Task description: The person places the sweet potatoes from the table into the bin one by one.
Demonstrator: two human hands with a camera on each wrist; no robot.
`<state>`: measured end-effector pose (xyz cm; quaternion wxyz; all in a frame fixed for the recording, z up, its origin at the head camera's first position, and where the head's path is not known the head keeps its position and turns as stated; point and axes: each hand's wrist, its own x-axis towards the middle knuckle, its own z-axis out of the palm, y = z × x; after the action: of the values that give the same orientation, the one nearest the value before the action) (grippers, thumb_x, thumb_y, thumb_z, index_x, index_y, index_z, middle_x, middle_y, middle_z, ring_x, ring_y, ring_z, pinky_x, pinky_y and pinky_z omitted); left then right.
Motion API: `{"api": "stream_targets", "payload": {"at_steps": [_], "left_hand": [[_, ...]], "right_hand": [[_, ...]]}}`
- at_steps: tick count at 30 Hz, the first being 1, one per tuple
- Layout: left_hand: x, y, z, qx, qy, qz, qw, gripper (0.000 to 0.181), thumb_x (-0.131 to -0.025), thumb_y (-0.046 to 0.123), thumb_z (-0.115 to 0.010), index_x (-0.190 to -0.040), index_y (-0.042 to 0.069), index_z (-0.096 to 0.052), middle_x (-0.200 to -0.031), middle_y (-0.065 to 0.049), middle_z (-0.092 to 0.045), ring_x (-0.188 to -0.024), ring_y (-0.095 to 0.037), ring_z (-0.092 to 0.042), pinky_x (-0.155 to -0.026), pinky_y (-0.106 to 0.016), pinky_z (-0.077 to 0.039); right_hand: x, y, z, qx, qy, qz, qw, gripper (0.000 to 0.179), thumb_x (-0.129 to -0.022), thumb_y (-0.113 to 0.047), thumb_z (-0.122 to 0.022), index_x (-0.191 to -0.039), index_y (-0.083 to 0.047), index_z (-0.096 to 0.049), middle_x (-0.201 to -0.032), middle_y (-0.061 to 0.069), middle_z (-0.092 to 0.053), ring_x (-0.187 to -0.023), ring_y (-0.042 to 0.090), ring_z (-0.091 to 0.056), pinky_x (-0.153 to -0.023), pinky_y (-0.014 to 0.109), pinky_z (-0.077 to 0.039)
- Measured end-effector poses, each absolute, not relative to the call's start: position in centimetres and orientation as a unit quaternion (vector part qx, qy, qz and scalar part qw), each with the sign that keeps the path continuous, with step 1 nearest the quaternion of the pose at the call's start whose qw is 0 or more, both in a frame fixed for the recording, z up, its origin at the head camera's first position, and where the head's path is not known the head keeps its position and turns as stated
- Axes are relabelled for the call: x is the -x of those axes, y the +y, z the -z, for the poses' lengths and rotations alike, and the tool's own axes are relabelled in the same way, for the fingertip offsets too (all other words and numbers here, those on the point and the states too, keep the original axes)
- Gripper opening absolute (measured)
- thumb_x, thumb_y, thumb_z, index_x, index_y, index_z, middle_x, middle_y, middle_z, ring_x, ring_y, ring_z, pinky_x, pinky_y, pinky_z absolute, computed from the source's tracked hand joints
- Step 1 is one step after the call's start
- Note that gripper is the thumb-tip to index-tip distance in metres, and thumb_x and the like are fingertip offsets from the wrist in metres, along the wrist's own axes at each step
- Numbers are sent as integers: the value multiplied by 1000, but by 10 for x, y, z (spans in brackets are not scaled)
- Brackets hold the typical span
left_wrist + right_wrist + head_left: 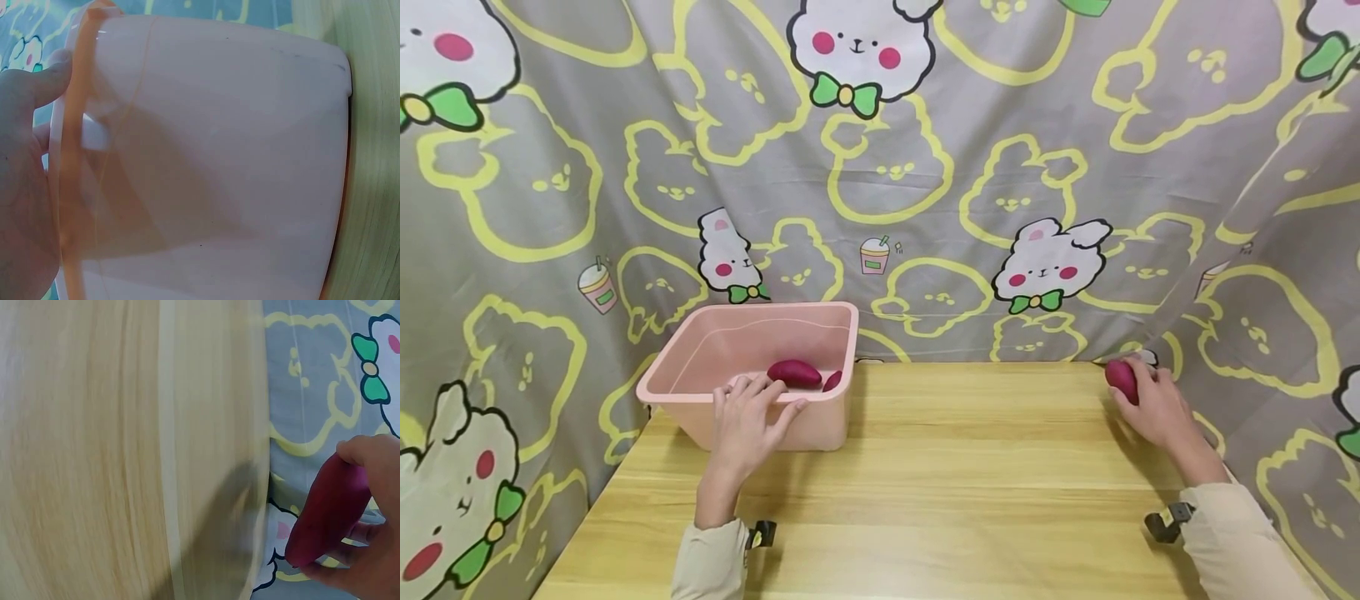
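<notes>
A pink plastic bin (700,408) stands at the back left of the table. My left hand (748,425) holds its near rim, fingers hooked over the top edge; in the left wrist view the hand (25,175) lies along the rim. Inside the bin lie a purple sweet potato (794,372) and part of another purple piece (832,382), the rest hidden by the wall. At the far right, my right hand (1161,408) grips a purple sweet potato (328,509) between thumb and fingers, raised over the table's back edge.
The wooden table (955,483) ends at a grey curtain (917,200) printed with cartoon animals, which also hangs along both sides. Black wrist mounts (1167,525) sit at both sleeves. The bin's wall (219,137) fills most of the left wrist view.
</notes>
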<state>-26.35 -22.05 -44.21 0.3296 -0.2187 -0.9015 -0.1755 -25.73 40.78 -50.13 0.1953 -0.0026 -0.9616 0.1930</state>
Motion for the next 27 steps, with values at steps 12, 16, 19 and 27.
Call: {"api": "stream_targets", "payload": {"at_steps": [12, 16, 19, 27], "left_hand": [[262, -221, 442, 220, -901, 177, 328, 31, -92, 47, -71, -93, 16, -68, -101, -4, -66, -104, -34, -56, -81, -53, -28], [263, -221, 443, 222, -900, 178, 331, 31, -91, 47, -71, -92, 16, -68, -100, -4, -66, -103, -35, -57, -81, -53, -28], [264, -222, 443, 221, -900, 177, 331, 31, -91, 47, -71, -92, 16, -68, -101, -4, -66, -103, -34, -57, -81, -53, -28], [264, -221, 442, 220, -900, 173, 333, 32, -91, 48, -71, -93, 16, -68, -100, -4, -66, -102, -33, -56, -81, -54, -29]], "right_hand": [[251, 399, 499, 31, -953, -222, 205, 63, -102, -37, -61, -149, -3, -38, -119, 41, -38, -89, 59, -52, -64, 65, -44], [250, 395, 498, 39, -949, -232, 212, 64, -102, -39, -59, -150, -2, -38, -119, 40, -39, -89, 57, -52, -65, 64, -44], [248, 391, 498, 45, -942, -243, 226, 64, -102, -39, -59, -150, -1, -38, -120, 39, -40, -90, 57, -52, -66, 65, -44], [243, 381, 495, 58, -933, -263, 241, 65, -102, -40, -59, -151, -2, -38, -118, 38, -41, -89, 54, -52, -64, 62, -43]]}}
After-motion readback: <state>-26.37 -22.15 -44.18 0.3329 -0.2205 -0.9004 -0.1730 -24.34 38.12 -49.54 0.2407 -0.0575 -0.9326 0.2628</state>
